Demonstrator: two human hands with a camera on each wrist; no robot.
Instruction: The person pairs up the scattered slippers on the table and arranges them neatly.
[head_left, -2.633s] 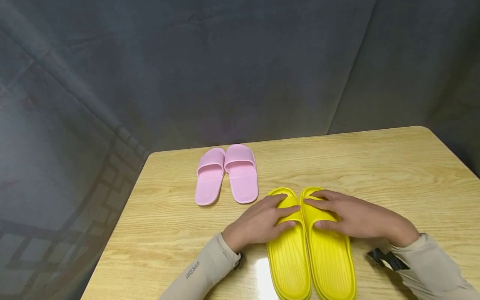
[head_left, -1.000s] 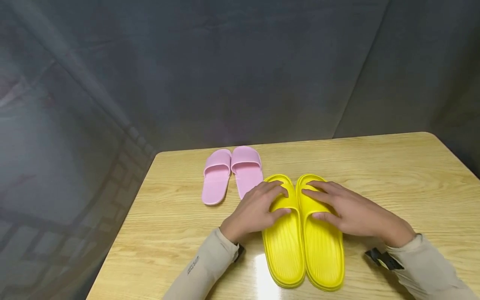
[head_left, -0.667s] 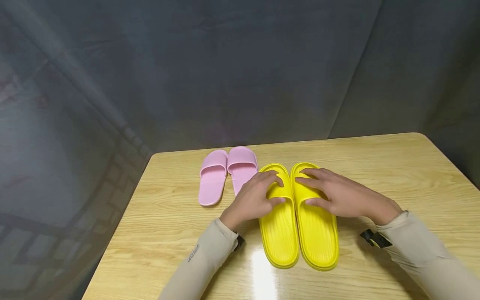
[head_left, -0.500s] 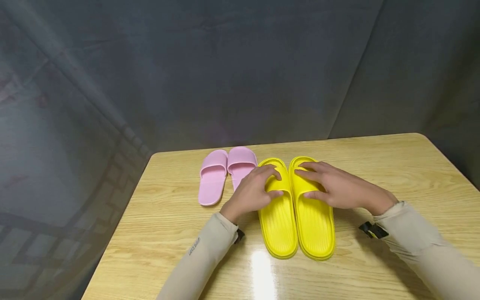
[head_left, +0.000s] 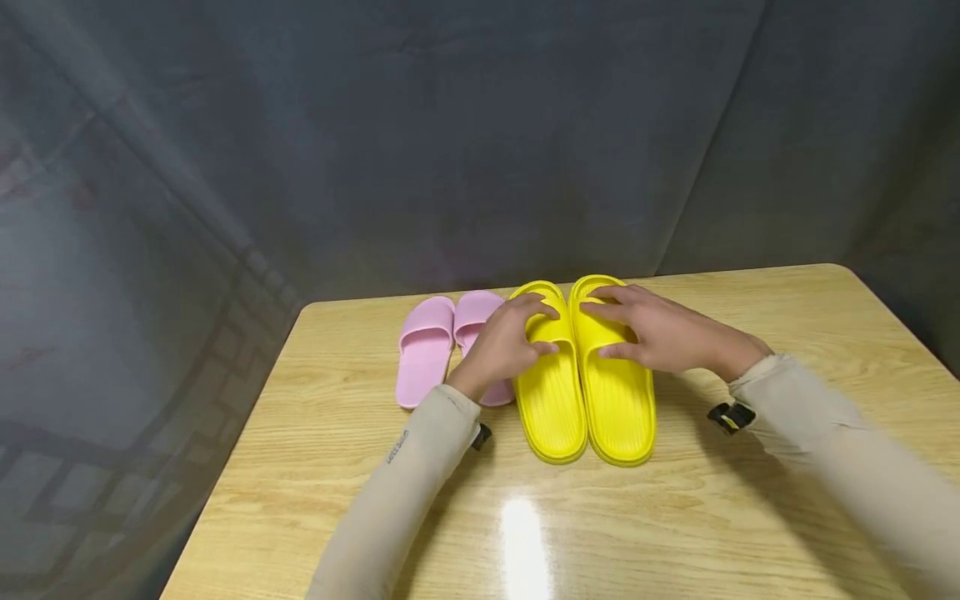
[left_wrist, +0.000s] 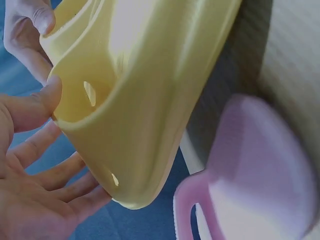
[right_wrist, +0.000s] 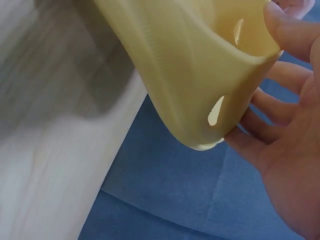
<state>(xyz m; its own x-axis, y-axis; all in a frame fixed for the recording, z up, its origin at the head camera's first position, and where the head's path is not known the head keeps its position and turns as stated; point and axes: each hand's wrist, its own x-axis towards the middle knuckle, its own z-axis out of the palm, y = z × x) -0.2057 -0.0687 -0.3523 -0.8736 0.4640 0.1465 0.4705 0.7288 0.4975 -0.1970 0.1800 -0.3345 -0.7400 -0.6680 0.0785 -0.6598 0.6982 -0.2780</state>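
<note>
Wood table (head_left: 750,333): yellow slippers (head_left: 585,392) slid back beside the pink slippers (head_left: 424,350) (pairs nearly lined up). Left hand (head_left: 501,346) and right hand (head_left: 660,333) each clasp a strap.

1. Left hand (head_left: 504,346): reached forward, palm down, fingers spread and curved, thumb (left_wrist: 35,102) tucked inward.
2. Right hand (head_left: 660,333): reached forward, palm down, fingers curved, thumb below them.
3. Both forearms in beige sleeves, angled inward; fingertips of the two hands near, apart.
</note>
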